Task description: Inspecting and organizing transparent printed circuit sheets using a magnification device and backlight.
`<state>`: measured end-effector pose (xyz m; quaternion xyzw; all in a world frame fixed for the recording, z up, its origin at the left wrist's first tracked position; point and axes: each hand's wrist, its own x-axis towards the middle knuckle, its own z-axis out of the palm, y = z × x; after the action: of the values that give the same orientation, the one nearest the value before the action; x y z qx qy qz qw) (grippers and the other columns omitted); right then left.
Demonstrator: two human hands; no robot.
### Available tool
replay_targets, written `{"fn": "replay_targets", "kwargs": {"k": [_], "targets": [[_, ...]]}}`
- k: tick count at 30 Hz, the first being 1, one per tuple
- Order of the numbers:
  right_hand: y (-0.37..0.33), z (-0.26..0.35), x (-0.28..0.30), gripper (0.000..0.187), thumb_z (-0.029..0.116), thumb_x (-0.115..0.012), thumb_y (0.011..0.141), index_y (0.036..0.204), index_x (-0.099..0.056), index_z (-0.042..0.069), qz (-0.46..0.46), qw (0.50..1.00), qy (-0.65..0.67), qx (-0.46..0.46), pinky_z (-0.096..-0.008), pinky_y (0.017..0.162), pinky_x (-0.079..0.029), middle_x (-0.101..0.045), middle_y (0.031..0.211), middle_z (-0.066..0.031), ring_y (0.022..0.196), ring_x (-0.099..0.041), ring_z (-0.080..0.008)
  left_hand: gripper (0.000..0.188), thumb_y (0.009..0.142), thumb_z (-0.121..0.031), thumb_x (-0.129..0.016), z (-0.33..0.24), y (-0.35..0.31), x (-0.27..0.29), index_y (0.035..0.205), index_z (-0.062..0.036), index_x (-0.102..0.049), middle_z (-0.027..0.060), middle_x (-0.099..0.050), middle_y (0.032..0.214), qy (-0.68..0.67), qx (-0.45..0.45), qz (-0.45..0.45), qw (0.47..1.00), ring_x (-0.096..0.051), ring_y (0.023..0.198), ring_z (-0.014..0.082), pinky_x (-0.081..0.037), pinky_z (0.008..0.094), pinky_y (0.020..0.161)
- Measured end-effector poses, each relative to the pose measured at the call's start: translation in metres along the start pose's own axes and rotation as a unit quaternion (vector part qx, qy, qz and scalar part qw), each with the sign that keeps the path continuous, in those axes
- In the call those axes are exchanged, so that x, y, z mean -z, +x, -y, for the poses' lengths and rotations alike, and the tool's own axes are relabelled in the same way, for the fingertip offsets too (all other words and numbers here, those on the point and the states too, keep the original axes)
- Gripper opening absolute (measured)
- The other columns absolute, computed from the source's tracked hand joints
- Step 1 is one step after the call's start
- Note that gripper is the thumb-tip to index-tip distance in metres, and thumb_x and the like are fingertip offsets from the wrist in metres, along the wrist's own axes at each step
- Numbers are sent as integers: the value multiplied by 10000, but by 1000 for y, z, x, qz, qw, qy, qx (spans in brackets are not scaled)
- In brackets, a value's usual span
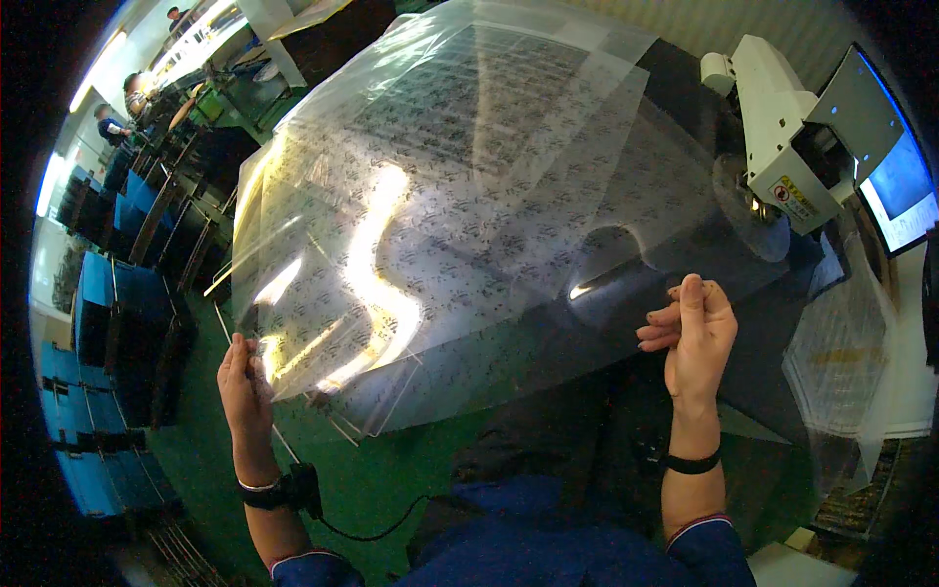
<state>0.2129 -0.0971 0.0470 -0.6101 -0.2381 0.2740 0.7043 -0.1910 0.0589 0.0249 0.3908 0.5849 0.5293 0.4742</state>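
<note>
A large, clear plastic film sheet (pixel 489 235) printed all over with small dark marks spreads in front of me, catching bright, curved reflections of light. My left hand (pixel 245 377) is closed on its near left corner, thumb on top. At the near right edge, my right hand (pixel 696 328) pinches the film between thumb and index finger, with the other fingers curled loosely. The film bulges and creases beside that pinch. Further clear layers lie under or behind the printed area, and their edges overlap, so I cannot tell how many there are.
A white machine head (pixel 787 137) with a warning label stands at the right, beside a lit monitor (pixel 900 186). More clear sheets (pixel 841 352) hang below it. Blue bins or stacks (pixel 98 293) line the left, above a green floor (pixel 381 499). Several people work far back left.
</note>
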Motion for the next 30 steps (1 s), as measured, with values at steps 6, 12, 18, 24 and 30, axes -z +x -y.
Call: {"fn": "replay_targets", "kwargs": {"k": [6,12,18,24,30], "targets": [[-1,1,-1,277,286,-498,875,782,-482,24,-13,1000,-7,-8,-257,336,-470,-567,563,-104,417,-573,-195,257,888,-292,-481,1,5,19,742,-88,-537,-24,-507,543,26,20,55,998,-415,399,40,-297,179,354],[-1,1,-2,277,294,-501,872,782,-483,32,-9,1000,-15,-8,-261,333,-468,-564,562,-102,414,-571,-193,267,886,-317,-477,-9,-5,9,770,-81,-525,-5,-516,527,32,37,54,997,-410,364,50,-304,176,327],[-1,-1,0,282,298,-503,870,773,-481,34,-9,1000,-9,-8,-262,330,-467,-561,554,-102,411,-569,-192,287,892,-324,-460,-11,-7,10,776,-68,-518,1,-507,508,46,31,59,997,-420,360,57,-328,177,333],[1,-1,1,264,272,-506,872,755,-464,39,-12,1000,-13,-23,-268,329,-467,-558,549,-103,405,-563,-192,312,904,-309,-438,-5,-1,16,730,-59,-507,-9,-458,470,99,-17,64,993,-385,319,55,-283,185,286],[3,-10,4,212,217,-534,859,770,-461,39,23,1000,8,-15,-255,352,-466,-550,555,-85,416,-558,-168,322,907,-293,-436,2,-3,23,695,-55,-483,-17,-412,434,117,-45,83,989,-326,270,58,-226,196,244]]}}
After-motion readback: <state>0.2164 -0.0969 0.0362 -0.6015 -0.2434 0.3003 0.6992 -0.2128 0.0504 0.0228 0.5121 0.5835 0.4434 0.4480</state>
